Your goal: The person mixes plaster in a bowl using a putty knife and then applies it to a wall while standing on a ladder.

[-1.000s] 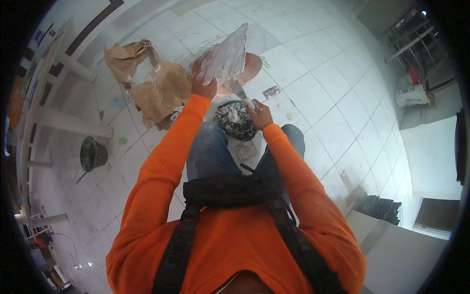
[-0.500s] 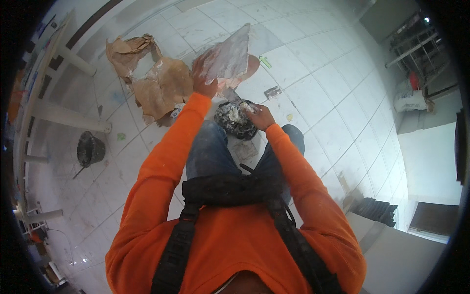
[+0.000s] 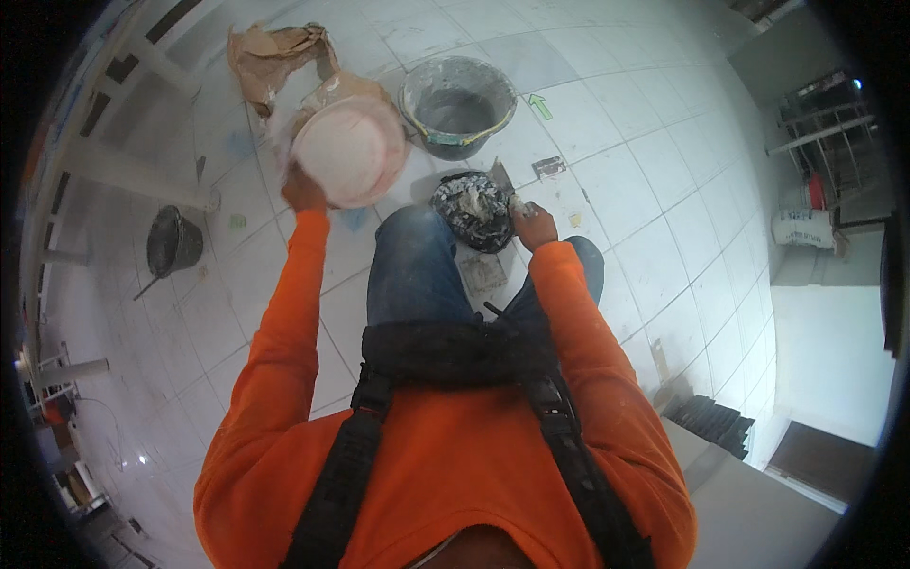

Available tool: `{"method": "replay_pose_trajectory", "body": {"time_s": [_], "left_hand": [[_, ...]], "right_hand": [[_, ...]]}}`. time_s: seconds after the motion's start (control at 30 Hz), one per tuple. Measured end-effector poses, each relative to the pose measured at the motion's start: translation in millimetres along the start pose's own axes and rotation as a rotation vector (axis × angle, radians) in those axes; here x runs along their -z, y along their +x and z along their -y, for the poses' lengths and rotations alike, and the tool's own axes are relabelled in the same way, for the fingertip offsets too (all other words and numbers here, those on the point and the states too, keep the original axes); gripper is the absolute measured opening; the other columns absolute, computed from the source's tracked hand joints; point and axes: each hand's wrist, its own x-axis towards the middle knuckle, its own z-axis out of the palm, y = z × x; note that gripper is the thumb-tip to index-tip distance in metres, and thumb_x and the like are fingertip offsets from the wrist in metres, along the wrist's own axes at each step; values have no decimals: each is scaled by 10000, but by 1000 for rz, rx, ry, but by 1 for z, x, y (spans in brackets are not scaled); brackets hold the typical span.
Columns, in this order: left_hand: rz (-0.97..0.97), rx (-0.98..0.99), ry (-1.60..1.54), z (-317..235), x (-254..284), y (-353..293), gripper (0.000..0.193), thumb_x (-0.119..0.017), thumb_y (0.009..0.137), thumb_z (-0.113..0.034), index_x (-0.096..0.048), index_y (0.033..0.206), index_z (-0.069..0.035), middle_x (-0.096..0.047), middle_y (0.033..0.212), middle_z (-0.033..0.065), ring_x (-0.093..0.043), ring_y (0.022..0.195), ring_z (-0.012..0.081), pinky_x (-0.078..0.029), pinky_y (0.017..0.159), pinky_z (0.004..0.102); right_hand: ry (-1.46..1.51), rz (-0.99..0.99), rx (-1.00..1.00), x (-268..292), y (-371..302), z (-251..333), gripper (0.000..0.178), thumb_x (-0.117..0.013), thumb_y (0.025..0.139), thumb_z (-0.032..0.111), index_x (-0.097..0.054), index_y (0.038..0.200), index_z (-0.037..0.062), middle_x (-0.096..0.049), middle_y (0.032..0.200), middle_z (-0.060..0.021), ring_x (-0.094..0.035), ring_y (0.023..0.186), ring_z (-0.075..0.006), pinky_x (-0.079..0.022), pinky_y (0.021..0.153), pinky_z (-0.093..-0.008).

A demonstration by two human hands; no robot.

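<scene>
My left hand (image 3: 303,192) is closed at the left rim of a round pinkish-white basin (image 3: 353,152), held over crumpled brown paper. The fingers and a pale patch beside them are smeared by motion. My right hand (image 3: 535,226) grips a putty knife (image 3: 500,176) by its putty-smeared handle, the blade pointing away from me. Just left of that hand, a black plastic bag (image 3: 464,228) sits on the floor between my knees with whitish putty in its open top. A dark bucket (image 3: 424,100) with a yellowish handle and grey contents stands beyond the bag.
Torn brown paper (image 3: 270,66) lies on the tiled floor (image 3: 654,190) at far left. A smaller dark bucket (image 3: 175,242) stands left, with a stick beside it. A white sack (image 3: 804,229) and metal rack (image 3: 829,142) stand right. Dark stacked pieces (image 3: 713,424) lie near right.
My left hand has swung left with the basin, uncovering the bucket. The flat grey sheet seen near that hand earlier no longer shows clearly. My right hand has shifted slightly right of the bag.
</scene>
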Motion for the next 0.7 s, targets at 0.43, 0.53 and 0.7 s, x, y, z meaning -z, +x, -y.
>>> {"method": "replay_pose_trajectory", "body": {"time_s": [0.43,0.53,0.7], "left_hand": [[-236,-326,840,196,181,5,481,-337,951,-356,-545,1099,51,-599,999,249,-563,935,381,-425,814,413],[185,-524,683,101,75,-14,427,-320,961,-341,-541,1026,19,-546,920,230,-496,826,346,-420,745,388],[691,-139,444,75,-47,-67,486,-432,928,-390,-517,1135,41,-573,910,131,-529,844,215,-426,805,349]], "right_hand": [[647,368,-333,6,-7,53,433,-484,866,449,-578,924,30,-538,554,-66,-501,425,-149,-383,382,-296],[720,326,-351,13,-15,53,393,-448,883,391,-551,979,23,-553,572,-77,-505,409,-169,-369,357,-305],[972,100,-359,2,-23,74,366,-455,879,344,-527,994,5,-599,745,-145,-539,460,-166,-391,373,-302]]}}
